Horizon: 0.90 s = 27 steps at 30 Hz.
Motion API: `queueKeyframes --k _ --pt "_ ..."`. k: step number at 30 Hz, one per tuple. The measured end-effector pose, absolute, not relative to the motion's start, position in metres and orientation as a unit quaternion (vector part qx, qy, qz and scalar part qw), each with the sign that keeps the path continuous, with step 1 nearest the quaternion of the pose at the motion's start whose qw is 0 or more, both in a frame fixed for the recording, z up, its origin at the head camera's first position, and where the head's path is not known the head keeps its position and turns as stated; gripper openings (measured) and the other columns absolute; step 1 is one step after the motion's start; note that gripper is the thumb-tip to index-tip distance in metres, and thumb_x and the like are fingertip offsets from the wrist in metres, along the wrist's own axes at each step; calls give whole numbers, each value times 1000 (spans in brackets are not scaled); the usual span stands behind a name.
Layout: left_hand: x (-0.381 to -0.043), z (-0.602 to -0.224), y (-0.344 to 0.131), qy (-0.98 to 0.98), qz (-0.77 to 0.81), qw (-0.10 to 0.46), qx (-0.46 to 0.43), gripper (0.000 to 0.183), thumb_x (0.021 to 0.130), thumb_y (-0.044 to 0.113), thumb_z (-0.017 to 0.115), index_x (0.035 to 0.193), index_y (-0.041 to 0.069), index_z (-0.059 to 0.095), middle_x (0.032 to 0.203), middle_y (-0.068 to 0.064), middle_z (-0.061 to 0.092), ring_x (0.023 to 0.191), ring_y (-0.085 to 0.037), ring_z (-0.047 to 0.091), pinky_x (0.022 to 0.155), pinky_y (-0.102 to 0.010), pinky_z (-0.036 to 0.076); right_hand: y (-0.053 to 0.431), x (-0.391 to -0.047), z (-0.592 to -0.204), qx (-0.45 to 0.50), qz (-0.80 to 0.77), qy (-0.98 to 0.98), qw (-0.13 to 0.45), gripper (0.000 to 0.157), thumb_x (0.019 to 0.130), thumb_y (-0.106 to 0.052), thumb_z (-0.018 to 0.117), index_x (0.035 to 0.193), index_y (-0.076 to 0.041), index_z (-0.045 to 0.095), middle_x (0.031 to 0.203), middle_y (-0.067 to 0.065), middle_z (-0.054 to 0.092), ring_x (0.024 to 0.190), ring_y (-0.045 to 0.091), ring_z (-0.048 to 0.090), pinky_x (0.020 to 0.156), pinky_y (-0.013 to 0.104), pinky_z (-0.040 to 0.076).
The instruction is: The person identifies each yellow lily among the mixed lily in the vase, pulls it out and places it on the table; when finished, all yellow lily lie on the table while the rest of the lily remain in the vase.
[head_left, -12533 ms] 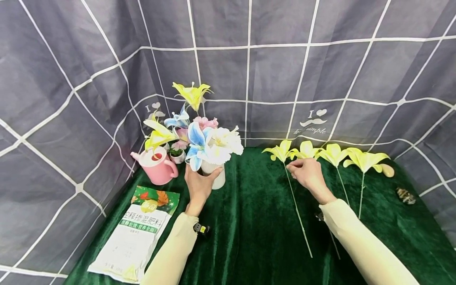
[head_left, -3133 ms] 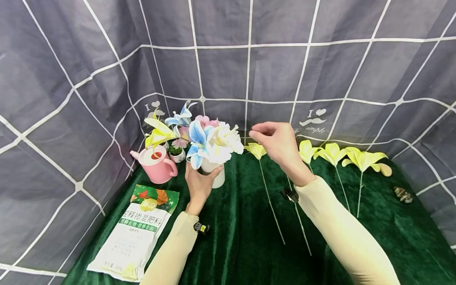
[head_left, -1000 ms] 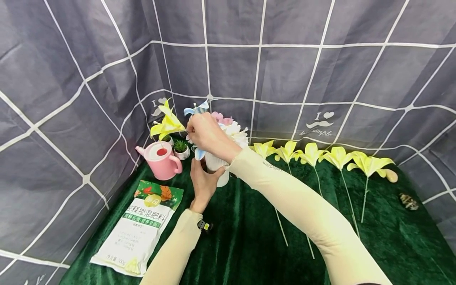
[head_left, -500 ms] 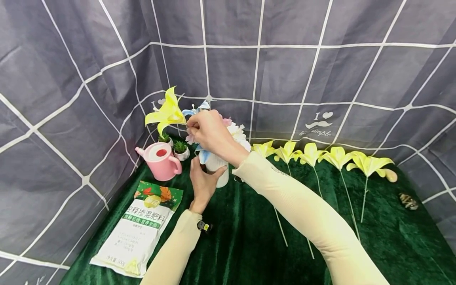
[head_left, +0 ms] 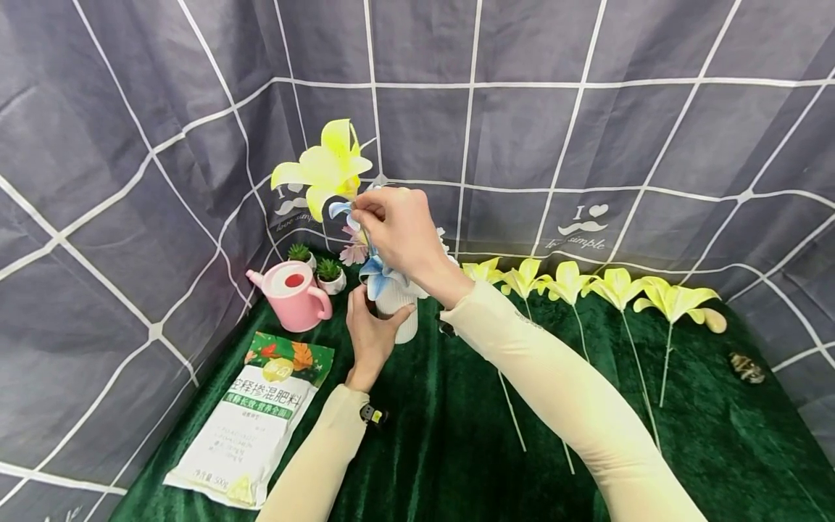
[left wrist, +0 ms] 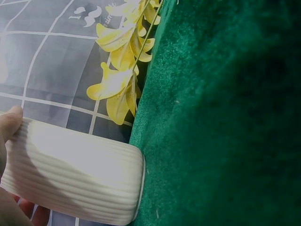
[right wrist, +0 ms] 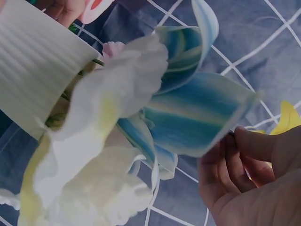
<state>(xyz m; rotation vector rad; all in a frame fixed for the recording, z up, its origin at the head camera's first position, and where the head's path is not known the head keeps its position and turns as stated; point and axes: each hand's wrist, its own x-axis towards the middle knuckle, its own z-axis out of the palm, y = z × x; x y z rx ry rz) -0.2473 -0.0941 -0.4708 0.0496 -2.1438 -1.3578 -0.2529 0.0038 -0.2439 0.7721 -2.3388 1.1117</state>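
My left hand (head_left: 372, 333) grips the white ribbed vase (left wrist: 84, 174), its thumb on one side and fingers on the other. Above the vase, my right hand (head_left: 404, 232) pinches the stem of a yellow lily (head_left: 326, 167) just under the bloom. The stem's lower end is hidden. Blue lilies (right wrist: 193, 113), a white ruffled flower (right wrist: 113, 84) and a pink flower (head_left: 354, 250) stand in the vase, partly covered by my right hand in the head view. A pale vase rim with green stems inside shows in the right wrist view.
Several yellow lilies (head_left: 567, 283) lie in a row on the green velvet cloth (head_left: 450, 449) at right. A pink watering can (head_left: 293, 304), small potted succulents (head_left: 330, 274) and a fertilizer bag (head_left: 251, 428) are at left. A brown shell-like object (head_left: 746, 368) lies far right.
A lily that stood tall in the vase is gone from it, and another lies at the row's left end. My right hand then pinched the leaning lily and raised it up and rightward.
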Motion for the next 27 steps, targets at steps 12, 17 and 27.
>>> queueKeyframes --k 12,17,27 --pt "-247 -470 -94 -804 -513 301 14 70 70 38 93 120 7 54 110 -14 55 98 -30 58 86 -53 52 25 -245 -236 223 521 -785 248 15 94 -15 71 102 -4 78 95 9 80 79 16 75 74 26 58" --pt "-246 -469 -93 -801 -512 310 7 69 69 36 93 119 7 55 109 -15 56 99 -30 59 86 -51 53 35 -241 -234 194 562 -761 261 15 93 -18 73 99 -5 79 92 10 79 78 16 74 71 23 56" --pt "-248 -470 -92 -803 -497 327 8 71 67 37 94 119 6 57 110 -15 58 105 -31 60 91 -50 53 65 -232 -230 184 643 -690 277 13 91 -11 74 96 0 78 93 14 79 73 11 73 77 28 60"
